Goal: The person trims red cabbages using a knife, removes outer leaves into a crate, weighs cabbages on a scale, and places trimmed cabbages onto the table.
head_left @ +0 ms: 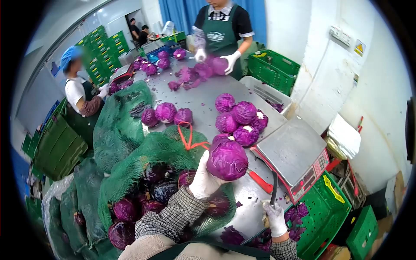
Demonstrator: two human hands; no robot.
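Note:
My left hand point(203, 177), in a white glove, holds a purple cabbage point(227, 160) over the metal table point(195, 102). The gloved right hand point(275, 216) is closed on the handle of a knife with a dark curved blade point(274, 188), low at the right by the table's edge. A red-handled knife point(261, 182) lies between the held cabbage and a red-framed scale point(290, 151). Behind the cabbage sits a group of several purple cabbages point(244, 112). Left of my left hand, a green mesh bag point(130, 173) holds more cabbages.
Across the table a person in a green apron point(221, 32) handles a cabbage. Another person in a blue cap point(80, 82) works at the left. Green crates point(325, 208) stand at lower right, one holding cabbage leaves point(297, 216). Filled mesh bags point(86, 190) lie at left.

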